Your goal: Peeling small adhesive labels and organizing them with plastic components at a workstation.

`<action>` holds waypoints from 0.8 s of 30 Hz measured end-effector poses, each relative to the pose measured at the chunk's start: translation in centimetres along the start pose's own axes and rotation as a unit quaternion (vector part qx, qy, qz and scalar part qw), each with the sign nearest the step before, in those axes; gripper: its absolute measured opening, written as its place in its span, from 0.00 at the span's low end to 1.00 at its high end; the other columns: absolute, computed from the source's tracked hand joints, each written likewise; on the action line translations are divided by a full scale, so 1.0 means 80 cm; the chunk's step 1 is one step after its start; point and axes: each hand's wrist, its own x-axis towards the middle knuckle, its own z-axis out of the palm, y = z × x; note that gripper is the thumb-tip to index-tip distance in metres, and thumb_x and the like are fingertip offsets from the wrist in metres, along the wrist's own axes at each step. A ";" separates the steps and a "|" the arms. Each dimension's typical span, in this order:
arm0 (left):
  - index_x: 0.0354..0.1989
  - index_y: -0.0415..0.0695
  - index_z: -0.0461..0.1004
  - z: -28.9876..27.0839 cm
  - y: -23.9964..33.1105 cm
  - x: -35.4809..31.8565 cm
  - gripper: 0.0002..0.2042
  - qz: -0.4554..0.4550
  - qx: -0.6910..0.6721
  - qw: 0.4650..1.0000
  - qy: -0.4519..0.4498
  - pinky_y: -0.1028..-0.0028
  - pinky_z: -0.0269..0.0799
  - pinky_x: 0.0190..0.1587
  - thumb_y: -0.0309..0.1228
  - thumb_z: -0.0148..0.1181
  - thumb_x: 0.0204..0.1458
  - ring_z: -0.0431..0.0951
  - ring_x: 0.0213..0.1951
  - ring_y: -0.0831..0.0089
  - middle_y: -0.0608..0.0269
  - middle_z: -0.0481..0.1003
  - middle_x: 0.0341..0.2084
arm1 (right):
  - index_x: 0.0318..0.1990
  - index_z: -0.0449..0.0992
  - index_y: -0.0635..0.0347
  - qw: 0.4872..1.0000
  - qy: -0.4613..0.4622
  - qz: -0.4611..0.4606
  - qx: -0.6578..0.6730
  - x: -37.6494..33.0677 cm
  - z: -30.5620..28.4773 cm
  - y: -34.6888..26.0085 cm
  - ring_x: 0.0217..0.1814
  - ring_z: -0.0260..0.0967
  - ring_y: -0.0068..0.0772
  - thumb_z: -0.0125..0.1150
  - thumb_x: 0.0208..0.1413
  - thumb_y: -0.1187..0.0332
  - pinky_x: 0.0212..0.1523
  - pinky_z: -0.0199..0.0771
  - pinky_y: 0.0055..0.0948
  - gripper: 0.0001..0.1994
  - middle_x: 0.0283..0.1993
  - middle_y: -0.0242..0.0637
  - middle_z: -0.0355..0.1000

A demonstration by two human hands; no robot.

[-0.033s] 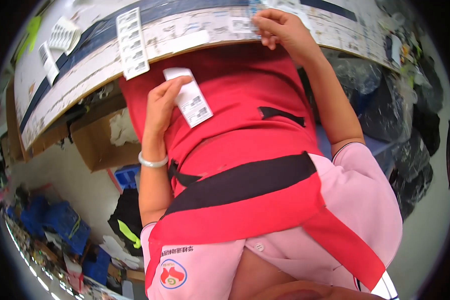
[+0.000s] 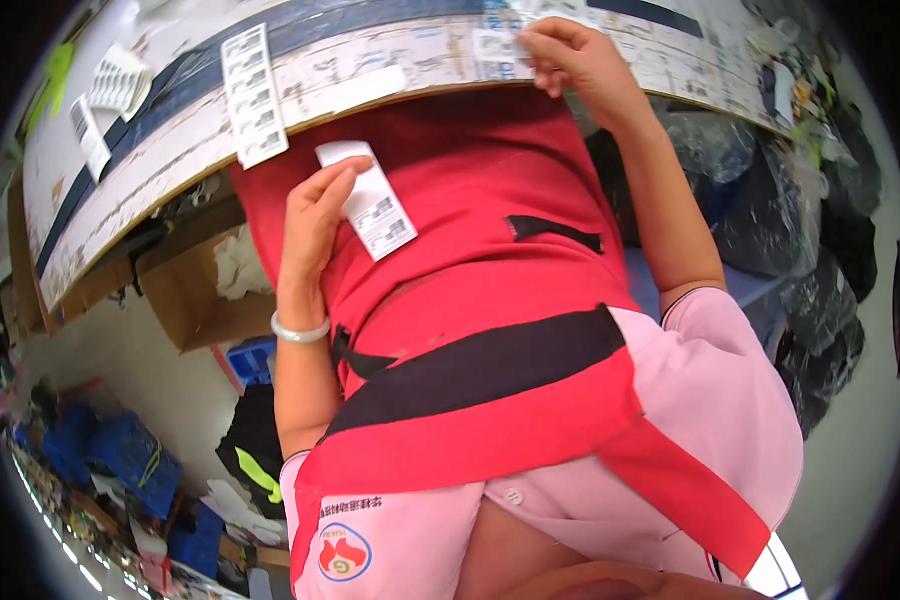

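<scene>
My left hand (image 2: pixel 315 212) is closed, its thumb and fingers pinching a white strip of labels (image 2: pixel 378 215) in front of the red apron (image 2: pixel 440 220). Two printed labels show on the strip's lower part; its upper part is blank. Over the table edge, the fingertips of my right hand (image 2: pixel 578 65) are pinched together at the right edge of a small white printed label (image 2: pixel 500 50). Beneath that label, a clear plastic bag with blue print (image 2: pixel 498 14) is partly visible.
Another label strip (image 2: pixel 254 95) overhangs the edge of the worn white table (image 2: pixel 160 190). More label sheets (image 2: pixel 120 82) lie at the far left. Below stands an open cardboard box (image 2: pixel 185 300). Dark plastic-wrapped bundles (image 2: pixel 770 215) are at the right.
My right hand and the small label have shifted slightly right against the table. The left hand still pinches its label strip. The whole view has moved slightly.
</scene>
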 end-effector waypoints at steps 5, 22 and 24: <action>0.57 0.36 0.76 -0.001 0.007 -0.003 0.17 -0.021 0.031 0.999 -0.038 0.82 0.71 0.26 0.25 0.63 0.59 0.77 0.29 0.84 0.64 0.81 0.34 | 0.38 0.81 0.59 0.979 0.166 -0.032 -0.117 -0.031 -0.089 0.016 0.27 0.69 0.11 0.71 0.58 0.59 0.25 0.66 0.14 0.12 0.29 0.24 0.75; 0.51 0.37 0.80 0.011 -0.002 0.009 0.12 0.035 0.024 0.999 -0.004 0.83 0.70 0.28 0.26 0.61 0.62 0.74 0.26 0.85 0.66 0.81 0.31 | 0.43 0.81 0.61 0.948 -0.298 0.091 -0.065 -0.051 0.134 -0.007 0.30 0.67 0.14 0.64 0.64 0.60 0.32 0.68 0.17 0.12 0.30 0.25 0.74; 0.51 0.36 0.80 0.004 -0.005 0.012 0.12 0.033 -0.041 0.999 -0.013 0.83 0.71 0.31 0.27 0.63 0.61 0.76 0.29 0.84 0.65 0.81 0.33 | 0.42 0.81 0.62 0.947 -0.307 0.094 -0.009 -0.045 0.152 0.009 0.29 0.67 0.14 0.64 0.64 0.62 0.30 0.68 0.16 0.11 0.29 0.26 0.74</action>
